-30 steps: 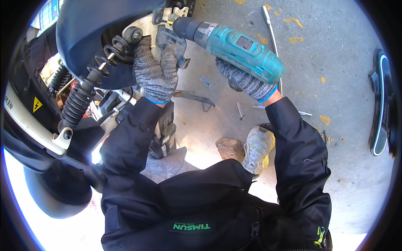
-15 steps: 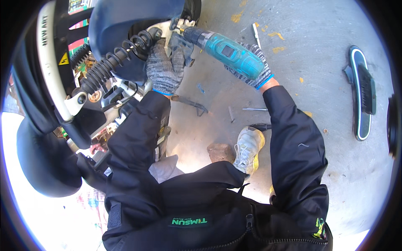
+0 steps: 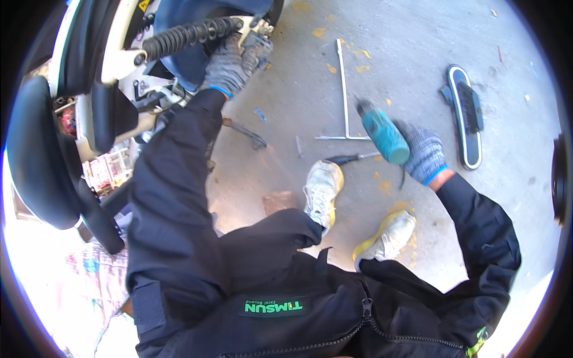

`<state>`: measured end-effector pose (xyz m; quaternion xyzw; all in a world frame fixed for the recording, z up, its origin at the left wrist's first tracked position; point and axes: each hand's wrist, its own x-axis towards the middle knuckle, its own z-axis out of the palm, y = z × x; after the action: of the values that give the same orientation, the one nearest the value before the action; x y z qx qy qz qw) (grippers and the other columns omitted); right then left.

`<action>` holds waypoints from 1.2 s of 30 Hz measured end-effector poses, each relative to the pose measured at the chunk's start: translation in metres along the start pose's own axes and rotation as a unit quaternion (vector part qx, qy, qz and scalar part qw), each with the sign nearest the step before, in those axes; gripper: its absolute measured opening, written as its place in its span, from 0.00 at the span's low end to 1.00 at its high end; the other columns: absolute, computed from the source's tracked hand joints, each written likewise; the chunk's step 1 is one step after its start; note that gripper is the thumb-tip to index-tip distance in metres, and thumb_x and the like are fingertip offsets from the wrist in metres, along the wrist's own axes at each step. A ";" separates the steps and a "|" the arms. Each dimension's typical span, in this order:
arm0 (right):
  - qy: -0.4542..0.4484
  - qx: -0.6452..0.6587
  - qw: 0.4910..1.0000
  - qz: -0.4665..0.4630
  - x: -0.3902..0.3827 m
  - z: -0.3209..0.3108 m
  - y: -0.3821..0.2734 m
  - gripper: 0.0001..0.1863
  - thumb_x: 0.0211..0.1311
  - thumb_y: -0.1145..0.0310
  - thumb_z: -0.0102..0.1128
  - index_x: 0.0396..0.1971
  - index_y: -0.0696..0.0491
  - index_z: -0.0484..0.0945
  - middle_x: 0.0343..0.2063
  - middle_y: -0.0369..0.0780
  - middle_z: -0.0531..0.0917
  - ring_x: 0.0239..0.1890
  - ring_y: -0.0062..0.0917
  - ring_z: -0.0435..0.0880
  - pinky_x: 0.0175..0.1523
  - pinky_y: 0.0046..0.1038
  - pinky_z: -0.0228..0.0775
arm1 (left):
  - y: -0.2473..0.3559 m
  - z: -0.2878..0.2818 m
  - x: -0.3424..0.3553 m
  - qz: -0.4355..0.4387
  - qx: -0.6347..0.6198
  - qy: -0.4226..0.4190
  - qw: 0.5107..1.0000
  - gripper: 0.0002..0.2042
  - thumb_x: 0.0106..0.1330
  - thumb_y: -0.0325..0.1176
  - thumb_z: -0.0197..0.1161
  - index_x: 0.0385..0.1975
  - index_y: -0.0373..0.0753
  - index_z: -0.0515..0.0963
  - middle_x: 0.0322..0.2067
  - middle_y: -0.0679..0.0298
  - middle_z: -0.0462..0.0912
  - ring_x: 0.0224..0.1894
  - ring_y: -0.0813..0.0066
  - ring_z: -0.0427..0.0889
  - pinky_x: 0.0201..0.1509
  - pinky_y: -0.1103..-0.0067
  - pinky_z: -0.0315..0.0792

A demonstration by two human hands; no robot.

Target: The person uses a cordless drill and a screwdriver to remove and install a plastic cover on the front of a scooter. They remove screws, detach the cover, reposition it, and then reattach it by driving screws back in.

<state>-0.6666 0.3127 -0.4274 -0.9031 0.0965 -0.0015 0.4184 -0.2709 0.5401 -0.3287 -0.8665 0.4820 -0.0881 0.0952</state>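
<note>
Drill (image 3: 382, 135) now swung down off the scooter, clenched in right hand (image 3: 425, 154) (gloved); left hand (image 3: 230, 67) grips metal bracket (image 3: 258, 43) by spring (image 3: 186, 36).

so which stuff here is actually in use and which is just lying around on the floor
In use:
- teal power drill, held in the right hand
- metal scooter part, gripped by the left hand

Lying about:
- T-handle wrench
- screwdriver
- black footboard panel
</note>
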 end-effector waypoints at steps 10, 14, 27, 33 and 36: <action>-0.076 -0.263 0.940 0.205 -0.254 0.019 0.086 0.40 0.42 0.65 0.68 0.62 0.55 0.67 0.42 0.45 0.79 0.47 0.40 0.78 0.52 0.41 0.69 | 0.158 0.075 -0.082 0.089 -0.283 -0.187 0.936 0.20 0.59 0.42 0.65 0.48 0.37 0.78 0.38 0.51 0.84 0.42 0.52 0.83 0.49 0.65 0.76; -0.098 -0.301 0.929 0.193 -0.266 0.042 0.096 0.42 0.40 0.63 0.72 0.62 0.51 0.67 0.48 0.43 0.78 0.48 0.39 0.77 0.55 0.42 0.67 | 0.229 0.144 -0.043 -0.149 -0.132 -0.173 0.965 0.27 0.56 0.50 0.66 0.47 0.34 0.78 0.48 0.47 0.82 0.50 0.51 0.82 0.54 0.65 0.76; 0.150 0.348 0.897 0.228 -0.028 0.109 0.006 0.36 0.61 0.62 0.68 0.64 0.61 0.63 0.51 0.48 0.79 0.48 0.31 0.82 0.59 0.29 0.72 | 0.241 0.073 -0.014 -0.269 -0.688 -0.149 0.657 0.11 0.65 0.34 0.59 0.42 0.36 0.73 0.28 0.54 0.81 0.23 0.64 0.82 0.23 0.70 0.76; 0.128 0.630 0.734 0.221 0.045 0.063 -0.043 0.18 0.71 0.66 0.56 0.56 0.58 0.73 0.40 0.42 0.84 0.42 0.24 0.84 0.56 0.28 0.75 | 0.179 0.033 -0.002 -0.259 -0.778 -0.154 0.552 0.09 0.70 0.36 0.55 0.40 0.37 0.72 0.26 0.60 0.80 0.17 0.71 0.79 0.17 0.76 0.74; 0.126 0.514 0.825 0.197 0.052 0.053 -0.035 0.16 0.70 0.69 0.56 0.53 0.57 0.77 0.40 0.41 0.85 0.43 0.24 0.83 0.53 0.27 0.75 | 0.161 0.030 0.016 -0.300 -0.787 -0.130 0.523 0.12 0.73 0.40 0.53 0.42 0.37 0.74 0.30 0.59 0.82 0.20 0.73 0.80 0.19 0.78 0.75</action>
<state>-0.6055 0.3651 -0.4394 -0.5110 0.3097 -0.0817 0.7977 -0.3868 0.4461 -0.3973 -0.6839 0.0490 0.4177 -0.5962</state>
